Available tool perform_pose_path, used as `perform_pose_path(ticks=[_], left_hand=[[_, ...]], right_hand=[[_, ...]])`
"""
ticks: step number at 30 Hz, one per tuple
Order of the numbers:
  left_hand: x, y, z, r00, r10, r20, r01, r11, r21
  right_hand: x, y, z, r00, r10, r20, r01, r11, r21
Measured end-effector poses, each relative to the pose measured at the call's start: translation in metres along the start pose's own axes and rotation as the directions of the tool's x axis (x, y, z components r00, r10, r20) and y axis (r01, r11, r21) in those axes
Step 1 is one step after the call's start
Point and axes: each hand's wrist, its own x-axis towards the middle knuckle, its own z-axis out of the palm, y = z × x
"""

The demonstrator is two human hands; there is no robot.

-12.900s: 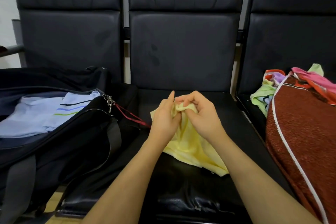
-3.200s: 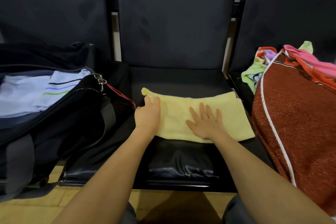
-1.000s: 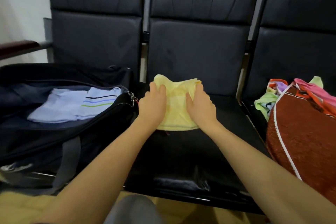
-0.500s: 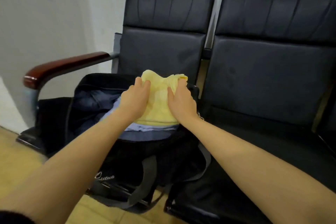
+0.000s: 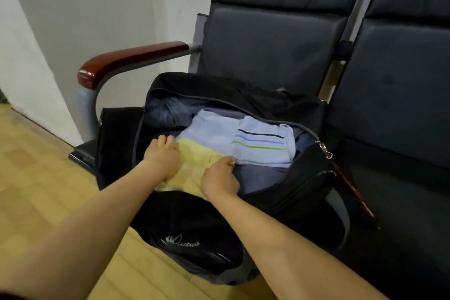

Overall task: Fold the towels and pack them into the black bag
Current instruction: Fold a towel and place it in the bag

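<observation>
Folded yellow towel point(image 5: 192, 165) lying inside the open black bag point(image 5: 194, 234), at its near-left side, partly overlapping a pale blue towel point(image 5: 258, 143) with dark, blue and green stripes. Left hand point(image 5: 163, 156) rests on the yellow towel's left edge, fingers curled over it; right hand point(image 5: 220, 178) grips its right edge, fingertips tucked under the fold. The bag sits on a black chair seat point(image 5: 401, 202) beside a wooden armrest point(image 5: 131, 58), above a wood floor point(image 5: 36, 178).
</observation>
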Motion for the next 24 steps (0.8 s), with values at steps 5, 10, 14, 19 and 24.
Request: perform_pose_path(ticks=[5,10,14,19,24], left_hand=[[0.007,0.018,0.007,0.992,0.112,-0.057,-0.125,0.928,-0.352],[-0.003,0.02,0.019,0.975,0.122,0.187,-0.029,0.9,-0.434],[-0.009,0.02,0.018,0.975,0.076,0.207,0.017,0.908,-0.419],[-0.011,0.023,0.021,0.987,0.079,0.139,-0.007,0.889,-0.457],[-0.014,0.026,0.031,0.996,0.067,-0.062,-0.089,0.857,-0.508]], right_hand=[[-0.002,0.01,-0.009,0.911,-0.396,-0.117,0.34,0.881,-0.33],[-0.005,0.016,-0.012,0.94,-0.34,0.017,0.328,0.89,-0.316],[-0.006,0.019,-0.011,0.958,-0.282,0.05,0.285,0.927,-0.242],[0.003,0.016,-0.006,0.939,-0.33,0.097,0.325,0.943,0.065],[-0.008,0.015,-0.008,0.846,-0.529,-0.071,0.533,0.844,0.066]])
